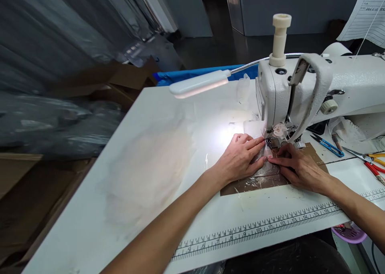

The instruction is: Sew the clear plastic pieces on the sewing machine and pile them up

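Note:
My left hand (242,158) lies flat beside the needle area of a white sewing machine (300,89), its fingers stretched out over a piece of sheer, pale fabric (266,168). Close to its thumb, the bent fingers of my right hand (299,168) are closed at the fabric's right side; their exact hold is partly hidden. Beneath the fabric is a brown plate (233,189) on the table. A pale pink ribbon-like flower (279,130) sits at the presser foot, just above both hands.
A lamp (200,83) lights the white table (168,146). Blue thread snips (327,146) and scissors (365,157) lie to the right. A printed ruler strip (258,232) runs along the front edge. Cardboard boxes (129,81) and plastic wrapping (57,123) stand left of the table.

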{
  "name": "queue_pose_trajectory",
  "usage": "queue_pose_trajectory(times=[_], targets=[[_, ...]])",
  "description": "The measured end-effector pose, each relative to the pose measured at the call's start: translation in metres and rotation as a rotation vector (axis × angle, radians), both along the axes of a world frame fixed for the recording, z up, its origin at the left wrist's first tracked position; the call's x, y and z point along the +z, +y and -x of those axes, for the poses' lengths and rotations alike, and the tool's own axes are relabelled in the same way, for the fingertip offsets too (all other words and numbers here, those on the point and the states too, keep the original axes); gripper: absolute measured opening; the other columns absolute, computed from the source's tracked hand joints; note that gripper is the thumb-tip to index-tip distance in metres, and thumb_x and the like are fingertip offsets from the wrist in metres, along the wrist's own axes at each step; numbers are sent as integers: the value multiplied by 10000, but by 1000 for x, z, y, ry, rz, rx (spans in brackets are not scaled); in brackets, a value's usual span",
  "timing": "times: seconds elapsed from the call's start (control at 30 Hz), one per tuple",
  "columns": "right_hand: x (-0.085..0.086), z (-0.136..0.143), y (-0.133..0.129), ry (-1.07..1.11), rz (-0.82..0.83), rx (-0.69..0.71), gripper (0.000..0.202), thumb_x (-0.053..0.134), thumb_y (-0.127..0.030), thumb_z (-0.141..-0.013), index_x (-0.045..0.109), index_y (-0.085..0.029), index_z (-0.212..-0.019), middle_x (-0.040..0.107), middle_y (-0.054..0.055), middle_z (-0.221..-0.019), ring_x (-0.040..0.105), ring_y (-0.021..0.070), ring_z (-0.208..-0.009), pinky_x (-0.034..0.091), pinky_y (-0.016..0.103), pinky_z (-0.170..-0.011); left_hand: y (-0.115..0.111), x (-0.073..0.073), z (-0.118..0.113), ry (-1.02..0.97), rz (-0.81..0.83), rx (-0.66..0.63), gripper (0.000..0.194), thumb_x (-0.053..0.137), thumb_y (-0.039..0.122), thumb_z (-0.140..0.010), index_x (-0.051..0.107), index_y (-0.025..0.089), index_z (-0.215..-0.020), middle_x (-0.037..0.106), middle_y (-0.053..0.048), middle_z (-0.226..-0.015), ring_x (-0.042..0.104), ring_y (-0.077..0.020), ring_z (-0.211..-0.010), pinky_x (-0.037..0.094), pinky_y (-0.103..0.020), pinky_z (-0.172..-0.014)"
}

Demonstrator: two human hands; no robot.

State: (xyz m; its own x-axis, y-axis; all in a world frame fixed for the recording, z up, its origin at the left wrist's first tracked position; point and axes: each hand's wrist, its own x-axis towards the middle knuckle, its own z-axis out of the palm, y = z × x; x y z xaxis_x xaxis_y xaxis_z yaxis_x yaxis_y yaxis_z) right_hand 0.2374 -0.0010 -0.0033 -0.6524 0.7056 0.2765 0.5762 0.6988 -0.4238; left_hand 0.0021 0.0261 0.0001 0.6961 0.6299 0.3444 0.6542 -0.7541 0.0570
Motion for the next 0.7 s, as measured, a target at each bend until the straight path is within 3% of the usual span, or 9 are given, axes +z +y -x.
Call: queue_pose_trajectory(times=[0.27, 0.47, 0.6, 0.7], targets=[[-4, 0, 0, 20, -36, -2, 341, 455, -209, -949, 673, -237, -1210, 562, 113, -1081, 589, 210, -982, 542, 417, -888, 0, 2, -1, -4, -38, -14, 417, 368, 393, -997, 624, 137, -1205, 697, -113, -1158, 559, -258, -898, 432, -441, -781], [-4, -1, 1, 17, -36, 0, 343, 448, -223, -956, 664, -250, -1221, 570, 106, -1084, 587, 210, -991, 541, 417, -890, -1, 3, -1, 6, -43, -14, 391, 379, 386, -992, 622, 172, -1212, 693, -105, -1155, 563, -257, -918, 429, -450, -818], [-5, -1, 2, 21, -30, -1, 346, 447, -213, -949, 677, -249, -1203, 574, 107, -1080, 586, 210, -1002, 543, 414, -888, -2, 2, -4, 24, -163, -3, 374, 403, 385, -984, 635, 134, -1136, 684, -131, -1118, 566, -268, -913, 435, -454, -824], [-5, 0, 1, 30, -39, -12, 345, 446, -211, -943, 694, -236, -1183, 577, 104, -1044, 590, 208, -976, 544, 406, -869, -2, 0, -7, -4, -274, -55, 257, 457, 297, -972, 652, 130, -987, 699, -106, -1024, 577, -226, -834, 446, -411, -804]])
